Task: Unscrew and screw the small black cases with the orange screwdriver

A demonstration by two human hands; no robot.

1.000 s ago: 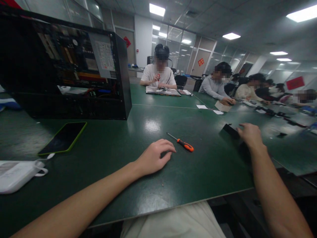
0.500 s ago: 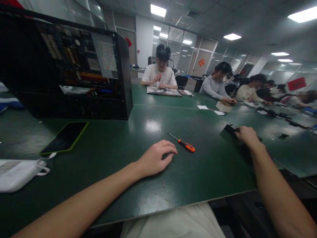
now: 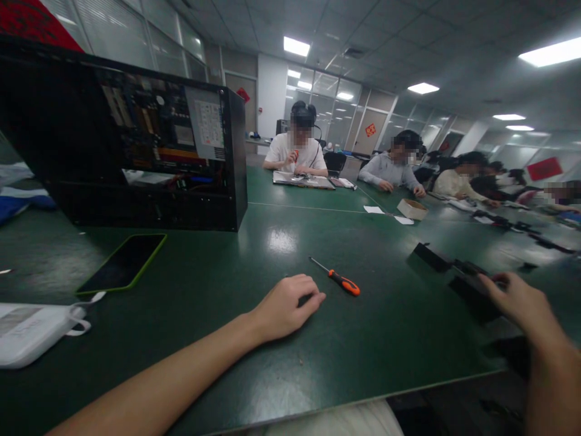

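Observation:
My left hand [image 3: 290,309] rests on the green table with its fingers loosely curved and a small gap between thumb and fingers; it holds nothing. Just beyond it lies a screwdriver [image 3: 344,282] with an orange and black handle, its tip pointing away to the left. At the right, my right hand [image 3: 521,303] is over several black parts, slightly blurred, with thumb and forefinger apart. Closest to its fingertips is a black piece [image 3: 469,267], and a flat black bracket-like piece [image 3: 431,258] lies farther left. Whether the fingers touch a part is unclear.
An opened black computer case [image 3: 181,200] stands at the left. In front of it are a phone [image 3: 124,263] with a green edge and a white device [image 3: 31,333] with a cable. Across the table are an open box [image 3: 412,209], papers [image 3: 373,210] and several people at work.
My right hand has left the flat black piece and moved right and nearer to me. My left hand stays in place. Across the table, a person's hands have come away from the box.

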